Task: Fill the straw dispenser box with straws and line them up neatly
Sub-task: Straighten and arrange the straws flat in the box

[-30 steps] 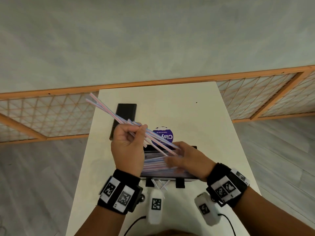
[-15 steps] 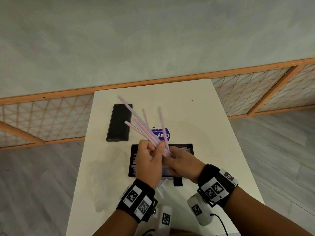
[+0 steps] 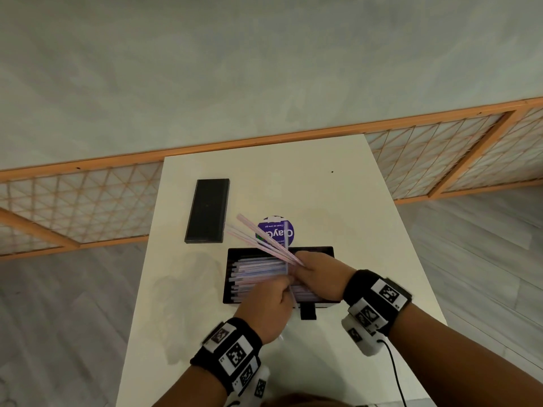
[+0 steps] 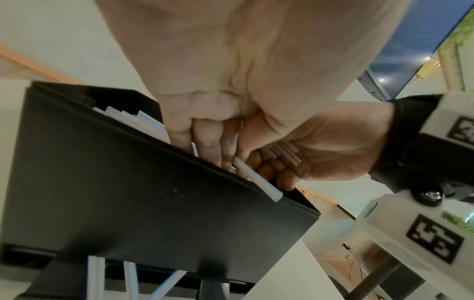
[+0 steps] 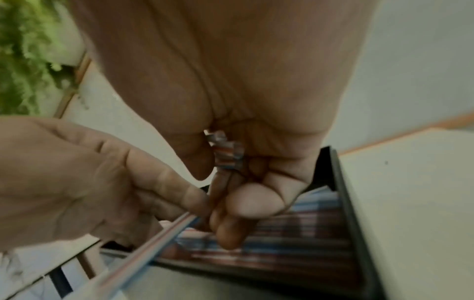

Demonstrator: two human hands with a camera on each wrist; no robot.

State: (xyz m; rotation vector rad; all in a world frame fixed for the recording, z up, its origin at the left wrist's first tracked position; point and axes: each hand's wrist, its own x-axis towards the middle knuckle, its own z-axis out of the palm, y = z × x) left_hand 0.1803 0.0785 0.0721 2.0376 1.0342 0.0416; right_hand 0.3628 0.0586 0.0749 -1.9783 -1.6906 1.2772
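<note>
The black dispenser box (image 3: 227, 268) stands open on the white table, with several pale striped straws (image 3: 258, 267) lying lengthwise inside. My right hand (image 3: 304, 264) hovers over the box and grips a fanned bundle of straws (image 3: 258, 235) that points up and to the back left; their cut ends (image 5: 227, 154) show inside its curled fingers. My left hand (image 3: 282, 290) is pressed against the right and pinches one straw (image 5: 143, 257) slanting toward me over the front wall (image 4: 153, 203). The box's right half is hidden under both hands.
The flat black lid (image 3: 208, 211) lies at the back left of the table (image 3: 367, 230). A round purple sticker (image 3: 277, 233) sits just behind the box. A few loose straws (image 4: 94, 278) lie under the box's front. A black cable (image 3: 393, 374) trails off my right wrist.
The bundle passed from my left hand to my right. My left hand moved right and down to the box and now pinches a single straw. The fan swung lower over the box.
</note>
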